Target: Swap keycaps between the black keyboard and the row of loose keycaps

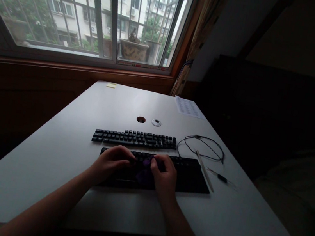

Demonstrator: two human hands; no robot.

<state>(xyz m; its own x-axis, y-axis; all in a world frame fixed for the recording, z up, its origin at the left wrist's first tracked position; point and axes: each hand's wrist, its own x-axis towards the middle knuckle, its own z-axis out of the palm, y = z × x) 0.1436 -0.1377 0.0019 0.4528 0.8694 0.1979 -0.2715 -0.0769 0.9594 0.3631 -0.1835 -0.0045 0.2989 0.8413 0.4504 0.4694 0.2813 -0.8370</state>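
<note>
A black keyboard point(192, 178) lies on the white table in front of me, with both hands over it. My right hand point(165, 172) is closed on a purple cloth point(144, 177), which hangs down over the keyboard's middle. To its left, my left hand point(115, 161) is pinched closed above the keys; a small dark thing seems to be at its fingertips, too dim to name. Just behind the keyboard, black keycaps point(135, 138) are set out in rows in keyboard order. Much of the keyboard's left half is hidden by my left hand and shadow.
Right of the keyboard lie a thin pale stick point(205, 171), a small dark tool point(222, 178) and a coiled black cable point(203, 146). Farther back are a table hole point(141, 120), its round cover point(156, 122), a printed sheet point(188, 107) and a yellow note pad point(111, 85).
</note>
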